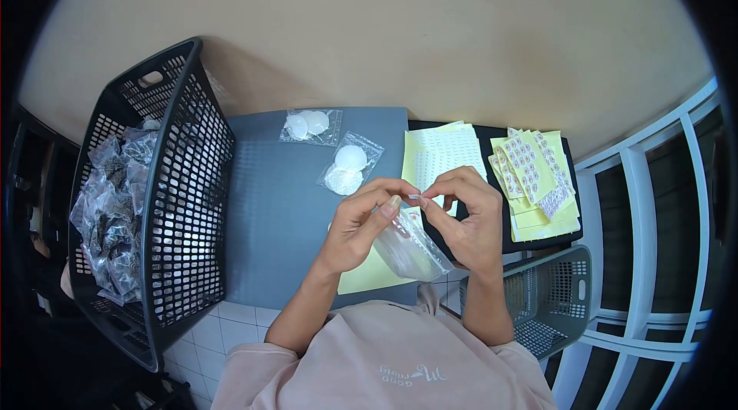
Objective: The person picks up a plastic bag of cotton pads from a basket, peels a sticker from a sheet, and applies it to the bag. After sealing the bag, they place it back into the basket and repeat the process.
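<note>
My left hand is closed on a clear zip bag, its thumb and fingers pinching the bag's upper end. The bag hangs tilted between my wrists, above a yellow-backed sheet. My right hand is closed in a pinch, its fingertips meeting the left fingertips at a small white piece; I cannot tell what this piece is. On the grey tabletop, just beyond my left hand, lies a clear bag with white round pieces. A second such bag lies farther back.
A tall black basket at left holds many clear bags of dark contents. White label sheets and yellow sticker sheets lie at right on a black surface. A grey basket stands below, near white railings.
</note>
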Available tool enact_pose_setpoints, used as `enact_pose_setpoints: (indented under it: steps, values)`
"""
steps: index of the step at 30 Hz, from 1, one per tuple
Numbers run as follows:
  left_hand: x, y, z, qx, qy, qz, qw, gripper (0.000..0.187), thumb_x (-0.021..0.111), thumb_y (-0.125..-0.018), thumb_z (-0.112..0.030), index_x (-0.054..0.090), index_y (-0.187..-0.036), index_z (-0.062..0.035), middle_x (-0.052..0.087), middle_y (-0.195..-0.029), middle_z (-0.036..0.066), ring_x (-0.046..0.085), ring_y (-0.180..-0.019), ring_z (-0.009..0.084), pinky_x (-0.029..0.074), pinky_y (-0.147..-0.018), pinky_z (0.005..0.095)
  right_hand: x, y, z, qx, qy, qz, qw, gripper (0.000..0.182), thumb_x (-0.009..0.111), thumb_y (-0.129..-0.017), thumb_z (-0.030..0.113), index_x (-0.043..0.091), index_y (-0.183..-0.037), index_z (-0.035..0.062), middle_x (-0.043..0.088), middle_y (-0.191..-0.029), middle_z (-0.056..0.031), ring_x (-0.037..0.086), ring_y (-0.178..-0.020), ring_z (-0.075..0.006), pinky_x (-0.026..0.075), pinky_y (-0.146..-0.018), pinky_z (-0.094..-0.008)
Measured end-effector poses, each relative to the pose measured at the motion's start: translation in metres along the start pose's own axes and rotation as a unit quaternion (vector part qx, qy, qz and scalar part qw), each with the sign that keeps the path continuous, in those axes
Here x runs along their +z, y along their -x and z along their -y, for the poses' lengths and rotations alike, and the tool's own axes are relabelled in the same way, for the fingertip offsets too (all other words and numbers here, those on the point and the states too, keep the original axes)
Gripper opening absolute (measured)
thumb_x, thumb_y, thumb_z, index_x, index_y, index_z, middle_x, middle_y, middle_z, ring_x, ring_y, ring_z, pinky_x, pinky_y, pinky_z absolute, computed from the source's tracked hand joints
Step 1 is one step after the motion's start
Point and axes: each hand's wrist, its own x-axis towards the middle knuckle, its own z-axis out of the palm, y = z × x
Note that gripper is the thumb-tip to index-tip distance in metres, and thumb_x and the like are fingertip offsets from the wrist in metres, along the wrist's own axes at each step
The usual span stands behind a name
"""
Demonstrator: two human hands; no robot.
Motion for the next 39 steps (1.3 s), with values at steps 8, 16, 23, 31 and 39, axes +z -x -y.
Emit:
enact_pose_setpoints:
  steps: [8, 16, 23, 31, 39]
  values:
    - [0.0, -0.001, 0.017, -0.114, -0.001, -0.25, 0.962, 0.033, 0.052, -0.099, -0.025, 0.068, -0.097, 0.0043, 0.069, -0.094, 0.017, 0.069, -0.08, 0.0198, 0.05, -0.058, 0.0228, -0.017, 0.005, 0.005, 0.086, -0.238, -0.157, 0.955, 0.009, 0.06, -0.084, -0.008, 0.057, -0.092, -0.0055, 0.056, -0.091, -0.009, 0.058, -0.073, -0.0114, 0.05, -0.061, -0.0214]
    - [0.017, -0.006, -0.003, -0.131, 0.078, -0.254, 0.955, 0.036, 0.05, -0.1, -0.024, 0.066, -0.101, 0.0083, 0.07, -0.09, 0.016, 0.066, -0.082, 0.0148, 0.055, -0.076, 0.029, 0.045, 0.014, 0.005, 0.08, -0.312, -0.062, 0.945, 0.011, 0.064, -0.082, -0.01, 0.059, -0.091, -0.0051, 0.055, -0.103, -0.0111, 0.061, -0.091, -0.0151, 0.055, -0.072, -0.0254]
    - [0.019, -0.002, -0.008, -0.111, 0.07, -0.238, 0.962, 0.035, 0.049, -0.101, -0.021, 0.066, -0.105, 0.0095, 0.07, -0.095, 0.017, 0.065, -0.086, 0.0158, 0.054, -0.08, 0.0302, 0.048, 0.011, 0.005, 0.06, -0.258, -0.075, 0.961, 0.01, 0.066, -0.08, -0.009, 0.06, -0.087, -0.0056, 0.05, -0.1, -0.0083, 0.06, -0.085, -0.0133, 0.054, -0.069, -0.0241]
    - [0.024, 0.0, -0.008, -0.109, 0.026, -0.247, 0.962, 0.032, 0.05, -0.1, -0.02, 0.068, -0.103, 0.0068, 0.07, -0.088, 0.01, 0.061, -0.08, 0.0093, 0.051, -0.073, 0.0247, 0.051, 0.01, 0.002, 0.069, -0.242, -0.084, 0.964, 0.011, 0.068, -0.078, -0.009, 0.06, -0.086, -0.0058, 0.049, -0.098, -0.0078, 0.059, -0.079, -0.0116, 0.054, -0.067, -0.0233]
    - [0.027, 0.006, -0.01, -0.077, -0.07, -0.253, 0.962, 0.03, 0.053, -0.099, -0.02, 0.069, -0.099, 0.0059, 0.063, -0.074, 0.003, 0.053, -0.069, 0.0054, 0.046, -0.063, 0.0219, 0.049, 0.008, 0.001, 0.117, -0.295, -0.091, 0.944, 0.015, 0.068, -0.078, -0.009, 0.057, -0.087, -0.0055, 0.051, -0.096, -0.0067, 0.061, -0.077, -0.0114, 0.055, -0.065, -0.023]
